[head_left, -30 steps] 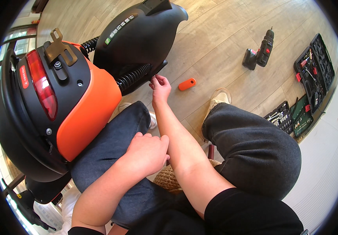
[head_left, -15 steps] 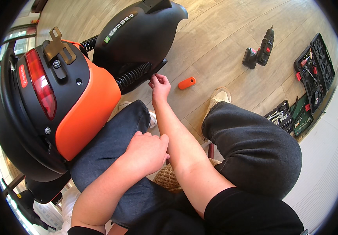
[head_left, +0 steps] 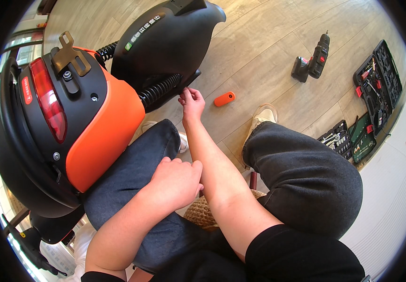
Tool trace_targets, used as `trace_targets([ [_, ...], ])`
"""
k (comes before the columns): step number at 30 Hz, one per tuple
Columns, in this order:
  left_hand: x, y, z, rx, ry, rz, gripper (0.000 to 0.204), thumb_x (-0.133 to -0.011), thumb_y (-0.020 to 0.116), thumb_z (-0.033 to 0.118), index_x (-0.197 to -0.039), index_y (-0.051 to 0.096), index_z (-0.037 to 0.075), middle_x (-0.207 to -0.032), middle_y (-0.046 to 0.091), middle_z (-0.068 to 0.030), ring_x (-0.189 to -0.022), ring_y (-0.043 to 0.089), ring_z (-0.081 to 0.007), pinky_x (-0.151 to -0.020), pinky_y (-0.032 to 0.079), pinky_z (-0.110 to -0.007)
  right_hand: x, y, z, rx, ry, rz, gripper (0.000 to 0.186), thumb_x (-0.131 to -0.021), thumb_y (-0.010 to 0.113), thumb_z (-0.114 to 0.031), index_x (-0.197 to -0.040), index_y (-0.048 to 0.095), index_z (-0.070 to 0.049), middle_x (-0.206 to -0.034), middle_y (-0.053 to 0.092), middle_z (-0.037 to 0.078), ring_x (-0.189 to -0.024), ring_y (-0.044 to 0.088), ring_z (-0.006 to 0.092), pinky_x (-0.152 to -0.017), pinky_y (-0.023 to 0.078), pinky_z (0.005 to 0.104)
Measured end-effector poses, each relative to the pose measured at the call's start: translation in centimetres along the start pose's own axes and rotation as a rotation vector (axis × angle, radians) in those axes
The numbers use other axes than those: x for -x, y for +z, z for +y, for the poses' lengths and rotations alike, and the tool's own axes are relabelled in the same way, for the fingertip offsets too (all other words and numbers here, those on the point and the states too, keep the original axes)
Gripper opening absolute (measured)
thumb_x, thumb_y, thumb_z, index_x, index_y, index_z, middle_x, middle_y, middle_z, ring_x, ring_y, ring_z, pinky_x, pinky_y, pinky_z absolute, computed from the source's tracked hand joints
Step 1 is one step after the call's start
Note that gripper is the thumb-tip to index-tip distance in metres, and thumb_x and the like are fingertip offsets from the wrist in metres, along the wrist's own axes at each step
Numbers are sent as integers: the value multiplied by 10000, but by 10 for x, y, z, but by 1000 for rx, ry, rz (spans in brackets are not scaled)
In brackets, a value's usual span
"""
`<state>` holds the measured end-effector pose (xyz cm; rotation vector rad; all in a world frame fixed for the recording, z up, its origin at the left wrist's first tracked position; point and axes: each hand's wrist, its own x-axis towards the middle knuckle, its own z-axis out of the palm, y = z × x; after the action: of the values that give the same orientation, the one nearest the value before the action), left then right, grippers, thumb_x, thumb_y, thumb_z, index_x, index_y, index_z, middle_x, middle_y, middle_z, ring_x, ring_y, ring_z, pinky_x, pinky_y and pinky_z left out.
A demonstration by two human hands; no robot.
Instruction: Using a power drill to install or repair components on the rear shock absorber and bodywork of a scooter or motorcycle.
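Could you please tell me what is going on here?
A seated person is working at a black and orange scooter. The right hand reaches to the lower edge of the black fender, near a coil spring; whether the fingertips hold anything is too small to tell. The left hand is curled beside the right forearm. A small orange piece and a cordless drill are on the floor.
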<state>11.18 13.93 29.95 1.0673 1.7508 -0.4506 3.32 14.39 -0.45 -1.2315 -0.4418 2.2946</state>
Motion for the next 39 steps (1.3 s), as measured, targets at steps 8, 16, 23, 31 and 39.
trace_targets([
  [8, 0, -2, 1, 5, 7, -2, 321, -887, 694, 303, -995, 593, 18, -905, 700, -157, -926, 665, -347, -842, 486, -479, 0, -1, -3, -57, 34, 4, 155, -942, 686, -144, -1008, 653, -8, -864, 671, 54, -729, 631, 111, -638, 549, 254],
  [16, -4, -3, 0, -79, -45, 67, 347, -891, 683, 337, -997, 588, 21, -894, 697, -177, -910, 677, -360, -833, 502, -474, -4, -9, 3, -111, 82, 51, 159, -947, 658, -151, -1024, 624, -15, -880, 676, 69, -745, 645, 134, -650, 558, 275],
  [23, -10, -17, -9, -136, -290, 40, 337, -917, 660, 355, -948, 568, 32, -870, 692, -161, -865, 665, -384, -786, 521, -484, 5, -20, 15, -106, 171, 82, 90, -941, 585, -86, -992, 596, -13, -855, 663, 77, -697, 636, 133, -595, 557, 276],
  [31, -23, -30, -1, 20, -376, 12, 339, -922, 657, 354, -891, 577, 25, -838, 673, -153, -817, 646, -340, -755, 507, -448, 32, -27, 27, -173, 392, 231, 104, -942, 569, -125, -932, 569, -22, -770, 638, 70, -606, 605, 128, -521, 530, 273],
  [39, -29, -37, -2, 27, -366, 23, 348, -920, 654, 362, -895, 587, 22, -836, 670, -168, -820, 646, -333, -761, 507, -439, 29, -8, 22, -129, 345, 169, 105, -933, 590, -134, -909, 584, -32, -768, 639, 65, -613, 614, 132, -514, 525, 274],
])
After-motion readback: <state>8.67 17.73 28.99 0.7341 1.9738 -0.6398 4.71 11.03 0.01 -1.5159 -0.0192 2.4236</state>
